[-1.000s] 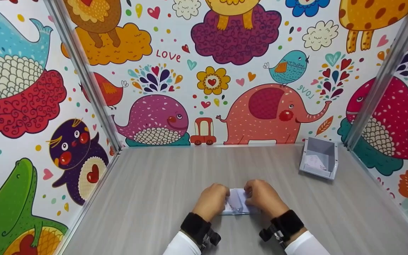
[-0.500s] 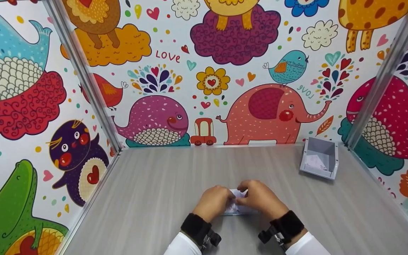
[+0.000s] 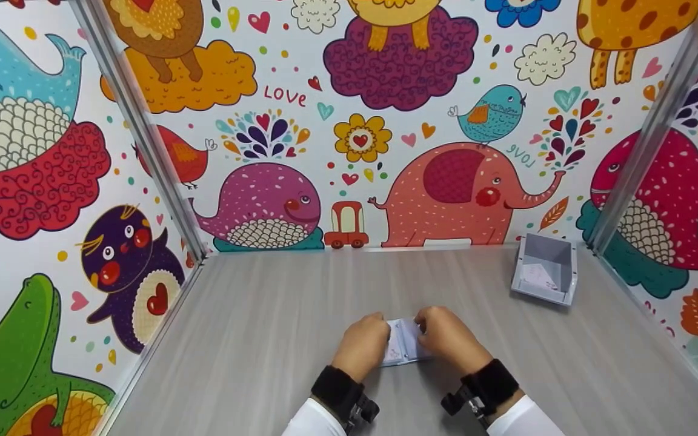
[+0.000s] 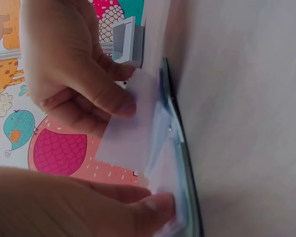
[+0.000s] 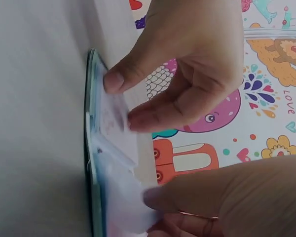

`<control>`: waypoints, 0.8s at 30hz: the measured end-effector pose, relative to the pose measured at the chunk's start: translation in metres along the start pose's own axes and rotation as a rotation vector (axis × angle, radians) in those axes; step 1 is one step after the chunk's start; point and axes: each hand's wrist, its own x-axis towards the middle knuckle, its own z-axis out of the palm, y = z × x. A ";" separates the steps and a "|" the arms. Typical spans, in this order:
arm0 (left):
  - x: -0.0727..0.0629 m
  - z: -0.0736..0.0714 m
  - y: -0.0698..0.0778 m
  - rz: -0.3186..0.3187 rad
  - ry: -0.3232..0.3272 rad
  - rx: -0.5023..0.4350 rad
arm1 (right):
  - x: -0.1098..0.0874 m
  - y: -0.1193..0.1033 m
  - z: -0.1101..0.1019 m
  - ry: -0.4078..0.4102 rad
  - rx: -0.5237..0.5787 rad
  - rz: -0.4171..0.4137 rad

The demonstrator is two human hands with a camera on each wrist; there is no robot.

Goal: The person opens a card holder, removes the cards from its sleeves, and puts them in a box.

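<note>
A small card holder with clear plastic sleeves lies spread on the table, its dark green cover underneath and its spine between my hands. My left hand holds its left side, the thumb pressing on the sleeves and the fingers by the far edge. A stack of filled sleeves lies on that side, with faint pink print. With thumb and fingers, my right hand pinches a translucent sleeve raised from the right side. That hand is blurred in the right wrist view.
A grey bin stands at the back right of the table, with white paper inside it. Printed walls with metal corner posts enclose the wood-grain table at the back and sides.
My right hand reached left to the middle of the card holder, then came back right with a sleeve. The spine shows more plainly now. My left hand stays at the left side.
</note>
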 end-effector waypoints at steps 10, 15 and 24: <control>0.006 0.042 -0.020 -0.038 0.037 0.032 | 0.001 0.013 -0.001 -0.041 0.007 0.171; 0.007 0.016 -0.007 -0.108 -0.073 0.002 | 0.001 0.016 -0.002 -0.027 0.007 0.167; 0.006 0.004 -0.001 -0.175 -0.133 0.012 | 0.005 0.008 -0.004 -0.016 0.074 0.216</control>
